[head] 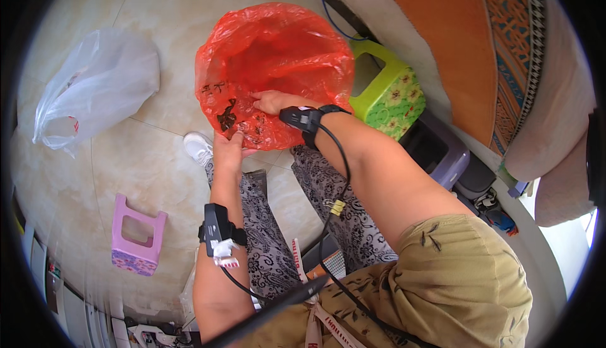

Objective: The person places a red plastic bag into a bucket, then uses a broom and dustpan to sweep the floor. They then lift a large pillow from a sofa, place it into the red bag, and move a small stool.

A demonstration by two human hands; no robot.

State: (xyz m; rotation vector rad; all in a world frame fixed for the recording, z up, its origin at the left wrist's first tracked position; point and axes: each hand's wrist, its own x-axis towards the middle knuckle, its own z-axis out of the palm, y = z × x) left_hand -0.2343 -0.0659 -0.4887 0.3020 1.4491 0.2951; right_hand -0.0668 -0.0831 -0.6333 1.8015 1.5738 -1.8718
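Observation:
A wide red plastic bag (279, 54) with dark printed marks hangs spread open in front of me. At its near left rim my left hand (229, 146) pinches the edge of the film. My right hand (271, 101) reaches over the near rim, its fingers inside the mouth against the red film; whether it grips any film I cannot tell. Both wrists wear black devices with cables. A dark patch or scrap shows on the bag between the hands. What lies at the bottom of the bag is hidden.
On the tiled floor at the left lie a white translucent plastic bag (104, 87) and a pink plastic stool (139, 239). A green flowered plastic stool (390, 87) and a purple-grey stool (440, 154) stand along the right wall. A white shoe (199, 148) is below my left hand.

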